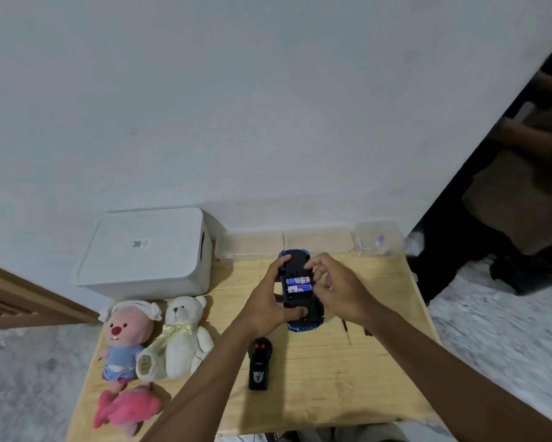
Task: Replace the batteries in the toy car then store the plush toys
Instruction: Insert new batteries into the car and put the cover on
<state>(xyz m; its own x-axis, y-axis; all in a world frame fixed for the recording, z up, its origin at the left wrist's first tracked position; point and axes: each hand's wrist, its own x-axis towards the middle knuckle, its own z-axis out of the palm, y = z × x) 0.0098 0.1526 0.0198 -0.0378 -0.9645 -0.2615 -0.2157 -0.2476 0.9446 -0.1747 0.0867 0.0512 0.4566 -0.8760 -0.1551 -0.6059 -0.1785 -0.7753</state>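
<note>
Battery step in hand, I reckon: blue-and-black plastic toy car lies belly-up, gripped by left hand round its side. Two white-and-blue cylindrical batteries sit in the open bay. Right hand curls at the bay's rt edge; can't tell if it pinches anything. Next I need cells seated, cover refit. Pink and white plush toys wait left of left hand.
</note>
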